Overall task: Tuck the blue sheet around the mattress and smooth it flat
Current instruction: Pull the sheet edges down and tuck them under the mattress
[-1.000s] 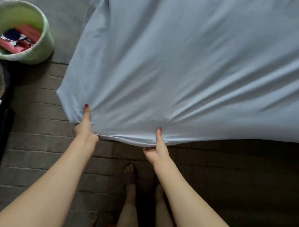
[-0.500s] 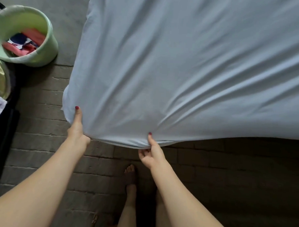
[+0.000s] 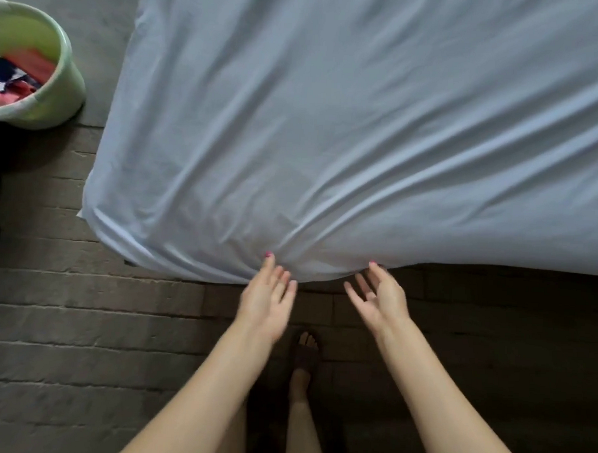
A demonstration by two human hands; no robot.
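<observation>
The blue sheet (image 3: pixel 346 132) covers the mattress and fills the upper part of the head view, with long creases running toward its near edge. The mattress itself is hidden under it. My left hand (image 3: pixel 267 300) is at the near edge with fingers straight, its thumb tip touching the gathered fabric. My right hand (image 3: pixel 378 295) is just to the right, palm turned inward and fingers spread, its thumb tip at the sheet's edge. Neither hand holds the fabric. The sheet's near left corner (image 3: pixel 96 217) hangs loose over the floor.
A pale green bucket (image 3: pixel 53 102) with coloured cloths inside stands on the floor at the left of the bed. The brick-patterned floor (image 3: pixel 97 337) stretches in front of the bed, and my bare feet (image 3: pixel 305 353) stand below the hands.
Both hands have let go of the sheet's near edge and opened. They moved to the right along the edge, closer together.
</observation>
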